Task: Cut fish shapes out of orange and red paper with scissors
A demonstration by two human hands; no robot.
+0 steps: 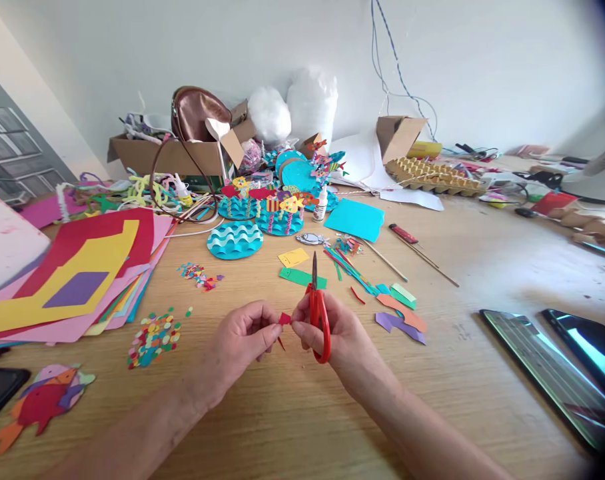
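At the far left edge a dark phone (0,393) is cut off by the frame, and a pink sheet (5,240) above it runs out of view too. Beside the phone lies a paper fish (40,403), its tail near the edge of the picture. Further in, a stack of coloured paper (82,273) lies on the desk (292,413), and just right of it a heap of confetti dots (154,337). The left hand (240,343) has its fingers curled in, thumb and forefinger pinched shut on a small red scrap (284,319); the other fingertips are folded under and cannot be seen. The scrap sits in the air between the two hands, just above the desk, and a red sliver (281,343) below it is too small to tell whether it hangs or lies. The right hand (332,333) touches the scrap with thumb and forefinger as well, while its remaining fingers are closed around the red scissors (318,313), whose blades point up and stand shut. Behind them sit blue wave discs (235,240) and paper strips (352,267). At the right two dark screens (552,373) are cut off by the blurred, darkened corner.
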